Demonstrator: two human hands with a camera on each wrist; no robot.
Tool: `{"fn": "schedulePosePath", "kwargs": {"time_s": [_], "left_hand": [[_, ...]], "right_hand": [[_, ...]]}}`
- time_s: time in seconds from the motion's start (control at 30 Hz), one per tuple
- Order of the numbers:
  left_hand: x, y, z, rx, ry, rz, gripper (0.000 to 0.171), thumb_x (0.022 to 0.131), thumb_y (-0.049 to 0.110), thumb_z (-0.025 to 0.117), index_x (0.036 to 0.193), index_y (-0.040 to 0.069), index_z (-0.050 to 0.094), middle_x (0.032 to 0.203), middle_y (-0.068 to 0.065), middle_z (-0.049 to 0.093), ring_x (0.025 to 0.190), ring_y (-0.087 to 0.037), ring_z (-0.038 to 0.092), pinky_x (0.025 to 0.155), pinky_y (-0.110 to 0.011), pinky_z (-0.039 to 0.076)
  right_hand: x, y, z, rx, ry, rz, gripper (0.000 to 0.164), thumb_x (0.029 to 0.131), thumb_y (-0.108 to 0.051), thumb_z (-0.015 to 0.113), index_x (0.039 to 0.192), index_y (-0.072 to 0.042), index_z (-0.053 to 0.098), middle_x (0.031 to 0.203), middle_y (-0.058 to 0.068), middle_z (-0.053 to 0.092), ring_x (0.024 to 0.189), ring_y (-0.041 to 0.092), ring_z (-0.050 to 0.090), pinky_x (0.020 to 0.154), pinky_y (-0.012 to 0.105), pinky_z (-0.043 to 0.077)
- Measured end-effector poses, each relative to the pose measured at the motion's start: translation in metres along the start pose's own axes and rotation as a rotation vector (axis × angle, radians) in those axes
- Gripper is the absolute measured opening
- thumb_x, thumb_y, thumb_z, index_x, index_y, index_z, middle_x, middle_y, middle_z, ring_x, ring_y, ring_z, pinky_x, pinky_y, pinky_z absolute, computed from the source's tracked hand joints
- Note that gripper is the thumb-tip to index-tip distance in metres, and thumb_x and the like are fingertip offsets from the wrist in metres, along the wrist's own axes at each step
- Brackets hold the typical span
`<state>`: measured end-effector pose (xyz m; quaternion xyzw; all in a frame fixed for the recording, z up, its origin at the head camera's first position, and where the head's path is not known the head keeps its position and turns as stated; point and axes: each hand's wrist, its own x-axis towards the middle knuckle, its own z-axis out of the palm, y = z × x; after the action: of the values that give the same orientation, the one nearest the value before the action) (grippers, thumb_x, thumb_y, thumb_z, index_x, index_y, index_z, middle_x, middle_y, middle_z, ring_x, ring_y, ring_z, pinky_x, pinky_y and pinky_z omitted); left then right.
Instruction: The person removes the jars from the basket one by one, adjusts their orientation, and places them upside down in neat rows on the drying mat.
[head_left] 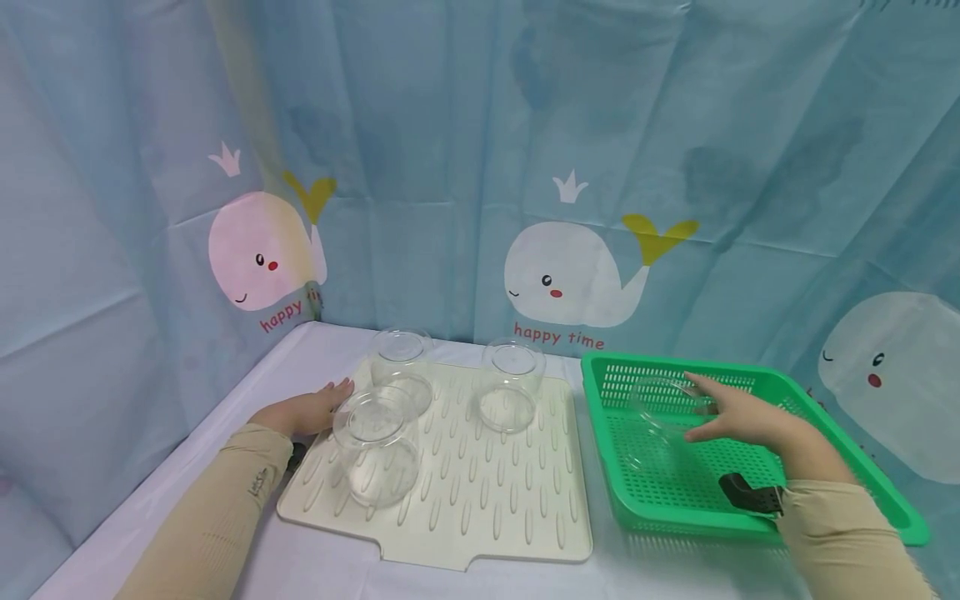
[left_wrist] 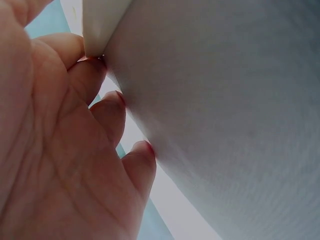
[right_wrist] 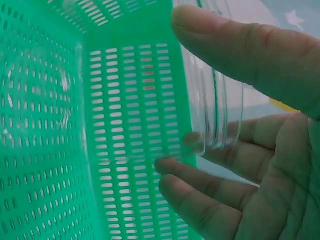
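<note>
My right hand (head_left: 750, 417) reaches over the green basket, its thumb and fingers round the rim end of a clear plastic jar (right_wrist: 200, 100). In the head view the jar (head_left: 651, 425) stands tilted inside the basket, its rim toward my palm. At the left side of the cream ridged board (head_left: 480, 508), my left hand (head_left: 311, 410) rests with its fingertips at the board's edge. The left wrist view shows those fingertips (left_wrist: 142, 155) against a pale surface. Three more clear jars stand on the board: front left (head_left: 378, 471), back left (head_left: 402, 379) and back right (head_left: 508, 392).
The green perforated basket (head_left: 611, 483) sits on the white tablecloth (head_left: 330, 567) to the right of the board. A blue curtain (head_left: 450, 167) printed with whales hangs behind and along the left side. The front left jar stands close to my left hand.
</note>
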<state>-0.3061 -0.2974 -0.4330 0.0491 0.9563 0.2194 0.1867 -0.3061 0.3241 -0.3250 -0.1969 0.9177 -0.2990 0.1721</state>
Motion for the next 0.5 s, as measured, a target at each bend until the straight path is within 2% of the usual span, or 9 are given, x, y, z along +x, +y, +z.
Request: {"fn": "schedulePosePath", "kwargs": {"time_s": [0.13,0.3,0.5], "left_hand": [[0.001,-0.001,-0.001,0.006,0.003,0.01,0.077,0.092,0.047,0.042,0.147,0.008,0.005,0.151,-0.022,0.003,0.137,-0.04,-0.002,0.105,-0.062,0.004],[0.001,-0.001,-0.001,0.005,-0.003,0.005,0.077,0.092,0.047,0.042,0.147,0.009,0.004,0.151,-0.022,0.001,0.137,-0.04,-0.002,0.105,-0.062,0.004],[0.0,-0.001,-0.001,0.01,-0.006,0.006,0.077,0.092,0.048,0.042,0.147,0.009,0.005,0.15,-0.023,0.001,0.136,-0.041,-0.002,0.104,-0.063,0.005]], "right_hand": [[0.004,-0.002,0.001,0.021,-0.038,-0.039,0.107,0.076,-0.03,0.074,0.144,0.004,-0.001,0.141,0.036,0.02,0.12,0.054,0.034,0.079,0.044,0.051],[0.008,-0.003,0.001,0.036,-0.049,-0.044,0.104,0.077,-0.026,0.073,0.144,0.004,0.0,0.141,0.034,0.023,0.122,0.053,0.031,0.081,0.044,0.05],[0.012,-0.005,0.002,0.102,-0.064,-0.041,0.105,0.075,-0.028,0.074,0.145,0.001,0.002,0.144,0.032,0.019,0.126,0.052,0.026,0.086,0.045,0.048]]}}
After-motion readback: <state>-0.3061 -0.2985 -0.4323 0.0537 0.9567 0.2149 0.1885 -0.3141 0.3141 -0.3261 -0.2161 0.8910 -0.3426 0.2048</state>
